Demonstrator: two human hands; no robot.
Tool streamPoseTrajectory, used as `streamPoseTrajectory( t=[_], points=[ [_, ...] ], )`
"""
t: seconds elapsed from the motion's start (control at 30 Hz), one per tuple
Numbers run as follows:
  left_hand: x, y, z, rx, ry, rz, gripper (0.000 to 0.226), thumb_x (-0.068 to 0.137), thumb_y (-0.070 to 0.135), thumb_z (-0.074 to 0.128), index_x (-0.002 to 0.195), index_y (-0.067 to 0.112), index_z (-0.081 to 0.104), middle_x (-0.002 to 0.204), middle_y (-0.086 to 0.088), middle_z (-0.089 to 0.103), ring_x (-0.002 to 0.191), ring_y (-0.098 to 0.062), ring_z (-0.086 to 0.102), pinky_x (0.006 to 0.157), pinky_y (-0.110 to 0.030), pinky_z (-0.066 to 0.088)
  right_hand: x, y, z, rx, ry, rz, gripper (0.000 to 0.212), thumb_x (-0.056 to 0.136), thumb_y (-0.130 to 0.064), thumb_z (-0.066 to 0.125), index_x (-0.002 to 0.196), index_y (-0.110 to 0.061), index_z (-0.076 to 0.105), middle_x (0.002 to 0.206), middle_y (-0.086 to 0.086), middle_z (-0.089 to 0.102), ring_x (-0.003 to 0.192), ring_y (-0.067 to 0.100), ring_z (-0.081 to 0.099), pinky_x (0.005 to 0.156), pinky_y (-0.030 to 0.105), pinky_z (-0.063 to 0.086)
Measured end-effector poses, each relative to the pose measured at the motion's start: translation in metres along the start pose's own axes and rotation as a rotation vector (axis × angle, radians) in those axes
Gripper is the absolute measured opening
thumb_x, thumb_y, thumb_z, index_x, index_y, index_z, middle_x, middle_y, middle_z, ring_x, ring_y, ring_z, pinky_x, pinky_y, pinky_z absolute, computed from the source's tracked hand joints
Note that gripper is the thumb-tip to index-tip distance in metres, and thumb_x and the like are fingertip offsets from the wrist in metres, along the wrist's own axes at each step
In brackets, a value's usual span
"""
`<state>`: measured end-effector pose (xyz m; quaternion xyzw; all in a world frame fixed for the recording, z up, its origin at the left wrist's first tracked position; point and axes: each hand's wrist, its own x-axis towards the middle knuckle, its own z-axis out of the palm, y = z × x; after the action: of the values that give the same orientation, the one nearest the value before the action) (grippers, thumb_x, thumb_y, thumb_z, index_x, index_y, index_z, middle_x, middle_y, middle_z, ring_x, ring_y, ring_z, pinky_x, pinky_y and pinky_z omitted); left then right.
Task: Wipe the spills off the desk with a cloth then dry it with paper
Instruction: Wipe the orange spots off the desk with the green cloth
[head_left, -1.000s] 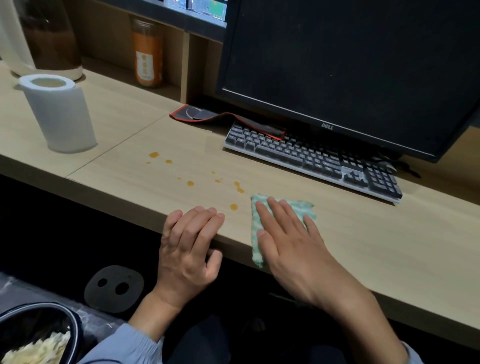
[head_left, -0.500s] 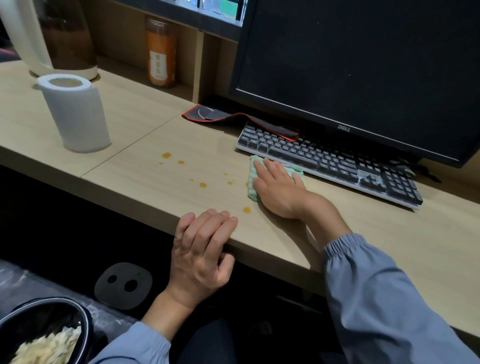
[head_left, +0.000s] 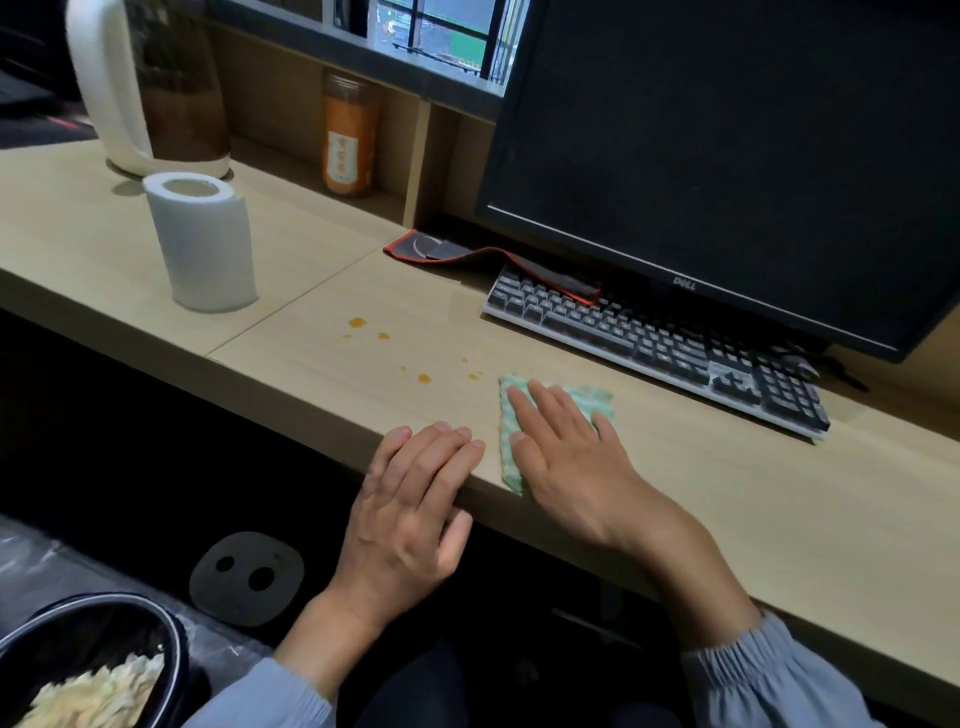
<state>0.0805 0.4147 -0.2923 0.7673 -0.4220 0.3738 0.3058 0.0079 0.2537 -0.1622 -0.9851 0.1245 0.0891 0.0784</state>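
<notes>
A green-and-white checked cloth (head_left: 592, 397) lies flat near the front edge of the light wooden desk (head_left: 727, 493). My right hand (head_left: 566, 457) presses on it, palm down and fingers spread. Several orange spill drops (head_left: 423, 378) dot the desk to the cloth's left, with two more (head_left: 357, 323) farther left. My left hand (head_left: 410, 499) rests on the desk's front edge with its fingers together and holds nothing. A white paper roll (head_left: 202, 241) stands upright at the left of the desk.
A black keyboard (head_left: 654, 345) and a dark monitor (head_left: 727, 156) stand behind the cloth. A red-edged mouse pad (head_left: 467, 252) lies bunched by the keyboard. An orange bottle (head_left: 349, 140) and a kettle (head_left: 150, 88) stand at the back left. A bin (head_left: 88, 670) sits below.
My right hand has pulled the cloth back from the keyboard toward the desk's front edge. The drops near the cloth's path are gone. My left hand has stayed in place.
</notes>
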Motion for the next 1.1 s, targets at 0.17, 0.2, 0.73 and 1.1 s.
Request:
streamPoseTrajectory(
  t=[0.17, 0.2, 0.73, 1.1],
  points=[
    [0.001, -0.011, -0.014, -0.056, 0.029, -0.036, 0.048, 0.09, 0.007, 0.049, 0.137, 0.002, 0.059, 0.136, -0.015, 0.064, 0.135, -0.031, 0.056, 0.122, -0.05, 0.037, -0.018, -0.006, 0.004, -0.014, 0.002, -0.003, 0.057, 0.108, -0.043, 0.007, 0.16, -0.036, -0.015, 0.166, -0.014, -0.024, 0.149, 0.004, -0.027, 0.124, 0.042, -0.012],
    [0.001, -0.014, -0.017, -0.041, 0.035, -0.059, 0.047, 0.092, 0.008, 0.046, 0.135, 0.0, 0.061, 0.135, -0.016, 0.063, 0.134, -0.033, 0.057, 0.121, -0.053, 0.038, -0.017, -0.006, 0.003, -0.006, -0.004, 0.002, 0.057, 0.108, -0.042, 0.007, 0.16, -0.036, -0.014, 0.166, -0.014, -0.023, 0.149, 0.003, -0.027, 0.124, 0.042, -0.012],
    [0.006, -0.071, -0.017, 0.16, 0.059, -0.137, 0.075, 0.06, 0.002, 0.061, 0.135, 0.004, 0.061, 0.135, -0.014, 0.064, 0.133, -0.032, 0.054, 0.125, -0.052, 0.027, 0.098, -0.003, -0.023, 0.06, -0.01, 0.059, 0.058, 0.107, -0.044, 0.009, 0.162, -0.033, -0.006, 0.17, -0.008, -0.014, 0.154, 0.009, -0.018, 0.124, 0.046, -0.01],
    [0.006, -0.069, -0.015, 0.112, 0.082, -0.146, 0.072, 0.062, 0.003, 0.058, 0.134, 0.002, 0.063, 0.134, -0.015, 0.066, 0.131, -0.033, 0.055, 0.121, -0.055, 0.034, 0.076, -0.012, -0.017, 0.055, -0.006, 0.029, 0.058, 0.107, -0.043, 0.007, 0.162, -0.032, -0.007, 0.169, -0.009, -0.017, 0.153, 0.008, -0.019, 0.124, 0.046, -0.011]
  ],
)
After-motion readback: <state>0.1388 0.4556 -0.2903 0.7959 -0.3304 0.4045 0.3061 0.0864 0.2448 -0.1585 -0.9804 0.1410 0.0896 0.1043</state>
